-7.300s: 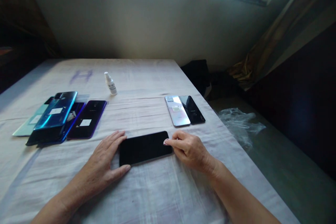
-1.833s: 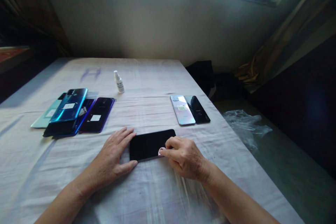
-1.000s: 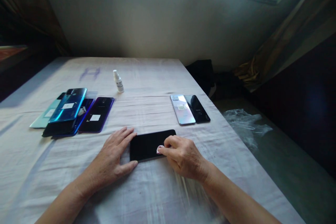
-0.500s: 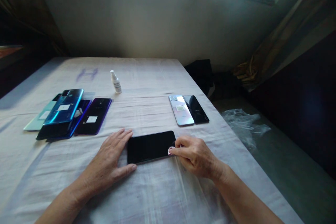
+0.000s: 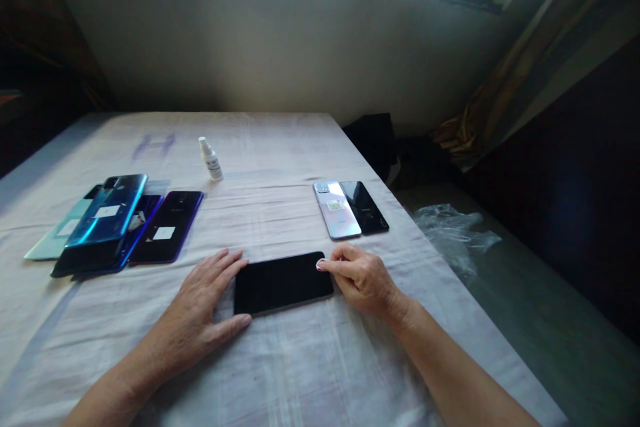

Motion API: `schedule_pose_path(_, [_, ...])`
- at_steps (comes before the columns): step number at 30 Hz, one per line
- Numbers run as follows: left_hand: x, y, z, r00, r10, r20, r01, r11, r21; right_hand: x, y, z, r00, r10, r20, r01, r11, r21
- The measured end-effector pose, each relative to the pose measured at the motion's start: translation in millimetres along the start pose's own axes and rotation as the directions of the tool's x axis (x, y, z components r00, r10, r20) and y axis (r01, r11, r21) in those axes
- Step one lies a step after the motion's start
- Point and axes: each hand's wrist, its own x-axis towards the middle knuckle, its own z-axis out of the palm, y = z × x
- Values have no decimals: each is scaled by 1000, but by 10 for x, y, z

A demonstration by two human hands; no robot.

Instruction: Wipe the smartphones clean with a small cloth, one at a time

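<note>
A smartphone (image 5: 283, 282) lies crosswise on the cloth, its dark screen facing up. My left hand (image 5: 200, 303) braces its left end, thumb at the near corner and fingertips at the far corner. Between thumb and fingertips, my right hand (image 5: 363, 280) pinches a small white pad (image 5: 321, 265) against the screen's far right corner. Most of the pad is covered by the fingers, so its exact kind is unclear.
To the left, several phones lie overlapping, a blue one (image 5: 107, 210) on top and a purple-edged one (image 5: 167, 227) beside. A white spray bottle (image 5: 211, 160) stands farther back. A silver phone (image 5: 337, 211) and a black phone (image 5: 365, 207) lie near the right edge; clear plastic (image 5: 453, 233) sits beyond.
My right hand has slid the white pad along the phone's right end, from the near side toward the far corner. My left hand keeps its place; the whole view has shifted slightly.
</note>
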Motion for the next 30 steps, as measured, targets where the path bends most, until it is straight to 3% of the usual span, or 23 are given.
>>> schedule_pose_path(3, [-6,-3,3,1000,3,-15,-3,1000,-4,-86,-104,-122,992,-33,122,26,998,62])
schedule_pose_path(6, [-7,-4,6,1000,16,-18,-16,1000,5,-181,-200,-200,985,-69,159,57,996,75])
schedule_pose_path(15, [-12,-30,37,1000,2,3,-2,1000,-2,-104,15,-6,1000,6,5,-6,999,-34])
schedule_pose_path(20, [-19,-41,52,1000,2,-7,-2,1000,-9,-48,67,27,1000,23,-8,-23,998,-56])
schedule_pose_path(25, [-5,-15,14,1000,-5,0,5,1000,-19,-110,-111,-53,998,-36,46,37,999,-10])
schedule_pose_path(30, [2,7,15,999,-35,18,35,999,-26,-50,-333,-61,988,-78,130,87,994,-65])
